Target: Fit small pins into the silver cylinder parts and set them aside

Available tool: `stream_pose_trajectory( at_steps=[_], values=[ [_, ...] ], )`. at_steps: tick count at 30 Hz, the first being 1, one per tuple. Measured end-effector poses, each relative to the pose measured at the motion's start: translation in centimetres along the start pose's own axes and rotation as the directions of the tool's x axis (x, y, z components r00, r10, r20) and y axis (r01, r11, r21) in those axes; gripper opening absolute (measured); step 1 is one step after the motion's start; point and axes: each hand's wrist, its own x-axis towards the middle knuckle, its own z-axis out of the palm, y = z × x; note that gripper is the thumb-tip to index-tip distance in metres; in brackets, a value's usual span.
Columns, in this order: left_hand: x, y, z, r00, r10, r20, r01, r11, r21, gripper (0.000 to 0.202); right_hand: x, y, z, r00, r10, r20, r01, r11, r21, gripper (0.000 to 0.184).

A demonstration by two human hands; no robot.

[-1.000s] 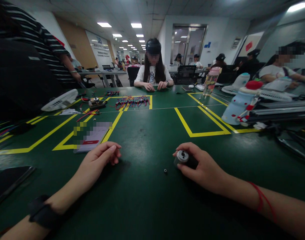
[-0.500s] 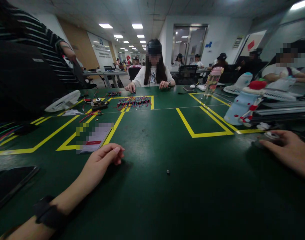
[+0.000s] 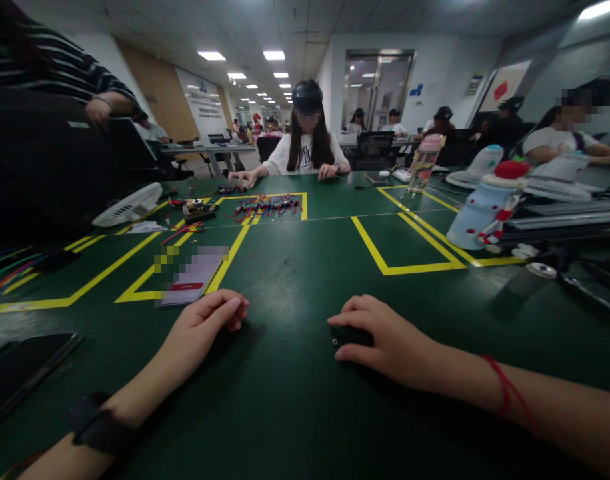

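Observation:
My right hand (image 3: 379,337) reaches over the table, palm down, thumb and fingers apart. Between its thumb and fingertips, a tiny dark ring-shaped piece (image 3: 335,342), like a nut or spacer, lies on the green tabletop (image 3: 285,407); no firm hold on it shows. My left hand (image 3: 212,313) rests on the table with its fingers curled and the thumb against them. Whatever it may hold is hidden. Just beyond it lies a phone-like flat item (image 3: 199,273), partly blurred out. A dark cylinder with a pale end (image 3: 532,277) stands off to the right.
Tangled coloured wires (image 3: 272,207) lie farther back, near a person seated opposite. A blue bottle with a red top (image 3: 479,213) and metal bars (image 3: 575,223) are at the right. A dark tablet-like device (image 3: 29,367) lies at the left. Yellow tape (image 3: 425,270) marks the tabletop.
My right hand has left the cylinder at the far right and moved left to the tiny ring-shaped piece, its fingers apart. My left hand keeps its place. The person opposite has shifted a hand leftward.

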Motion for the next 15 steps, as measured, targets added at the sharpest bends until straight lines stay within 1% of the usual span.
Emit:
stream_pose_trajectory(
  at_steps=[2, 3, 5, 6, 7, 8, 9, 10, 11, 12, 13, 14, 15],
  values=[
    [0.0, 0.3, 0.0, 1.0, 0.01, 0.014, -0.01, 0.999, 0.03, 0.02, 1.1, -0.5, 0.8, 1.0, -0.01, 0.017, 0.01, 1.0, 0.0, 0.03],
    [0.0, 0.4, 0.0, 1.0, 0.014, 0.019, -0.014, 0.999, 0.041, 0.02, 1.2, -0.4, 0.7, 1.0, -0.001, 0.023, 0.001, 1.0, 0.012, 0.025],
    [0.1, 0.6, 0.0, 1.0, 0.019, 0.025, -0.02, 0.998, 0.054, 0.02, 0.6, 0.1, -0.1, 0.999, 0.043, 0.011, -0.043, 0.998, 0.044, 0.022],
    [0.1, 0.6, 0.0, 1.0, 0.02, 0.024, -0.022, 0.998, 0.058, 0.02, 0.0, 0.5, -0.9, 0.997, 0.074, -0.021, -0.073, 0.996, 0.047, 0.022],
    [0.1, 0.6, 0.0, 1.0, 0.022, 0.021, -0.023, 0.998, 0.06, 0.02, -0.9, 1.0, -1.9, 0.991, 0.107, -0.076, -0.105, 0.994, 0.029, 0.023],
    [0.1, 0.7, 0.0, 1.0, 0.023, 0.017, -0.024, 0.998, 0.061, 0.021, -1.9, 1.8, -3.2, 0.977, 0.141, -0.157, -0.145, 0.989, -0.016, 0.025],
    [0.1, 0.7, 0.1, 1.0, 0.024, 0.015, -0.025, 0.998, 0.064, 0.021, -3.1, 2.6, -4.6, 0.952, 0.165, -0.257, -0.194, 0.977, -0.092, 0.026],
    [0.1, 0.7, 0.2, 1.0, 0.026, 0.013, -0.026, 0.997, 0.069, 0.021, -4.4, 3.6, -6.1, 0.915, 0.172, -0.364, -0.254, 0.948, -0.192, 0.028],
    [0.1, 0.8, 0.3, 1.0, 0.027, 0.014, -0.028, 0.997, 0.077, 0.02, -5.7, 4.7, -7.7, 0.872, 0.168, -0.459, -0.329, 0.896, -0.299, 0.029],
    [0.1, 0.8, 0.4, 0.999, 0.028, 0.015, -0.029, 0.996, 0.085, 0.02, -7.1, 5.9, -9.3, 0.832, 0.159, -0.532, -0.412, 0.819, -0.399, 0.03],
    [0.1, 0.9, 0.5, 0.999, 0.028, 0.016, -0.03, 0.995, 0.094, 0.02, -8.5, 7.1, -10.7, 0.799, 0.168, -0.578, -0.496, 0.727, -0.474, 0.031],
    [0.1, 0.9, 0.6, 1.0, 0.026, 0.015, -0.027, 0.994, 0.102, 0.02, -9.8, 8.4, -12.0, 0.769, 0.205, -0.606, -0.575, 0.635, -0.516, 0.032],
    [0.1, 1.0, 0.6, 1.0, 0.023, 0.012, -0.024, 0.994, 0.109, 0.019, -11.0, 9.7, -13.1, 0.737, 0.266, -0.621, -0.645, 0.551, -0.529, 0.033]
  ],
)
